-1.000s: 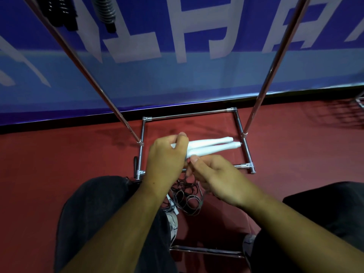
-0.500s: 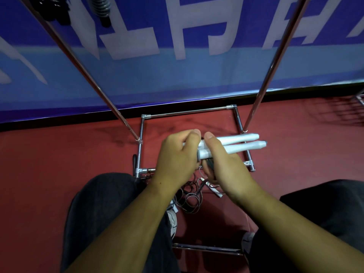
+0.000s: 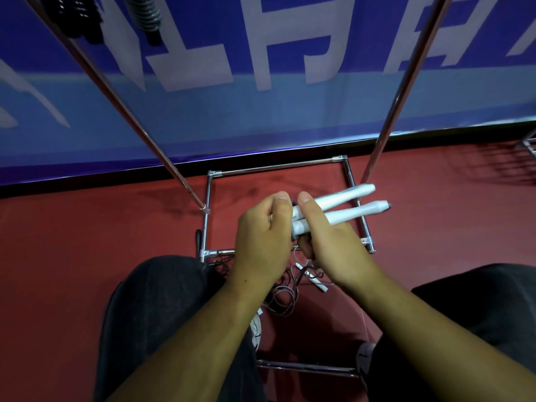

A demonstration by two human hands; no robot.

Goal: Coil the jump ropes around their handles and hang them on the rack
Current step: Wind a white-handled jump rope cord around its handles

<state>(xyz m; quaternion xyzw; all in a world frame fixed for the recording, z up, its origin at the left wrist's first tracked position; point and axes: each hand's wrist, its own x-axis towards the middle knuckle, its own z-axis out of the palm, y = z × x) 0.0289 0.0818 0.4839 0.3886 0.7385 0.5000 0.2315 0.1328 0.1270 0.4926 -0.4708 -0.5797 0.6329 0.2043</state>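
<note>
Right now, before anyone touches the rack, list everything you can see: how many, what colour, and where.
handles: two, white, side by side, held above the rack base
loose rope: one tangle, dark, on the floor between the knees
hanging coils: two, one black and one grey, top left
rack uprights: two, chrome, rising left and right
rack base: one frame, chrome, on the floor
banner: one, blue with white lettering, behind the rack
floor: one, red, under everything
knees: two, in dark trousers, bottom corners
left hand: one, holds the handles' near ends
right hand: one, grips the handles, thumb on top
</note>
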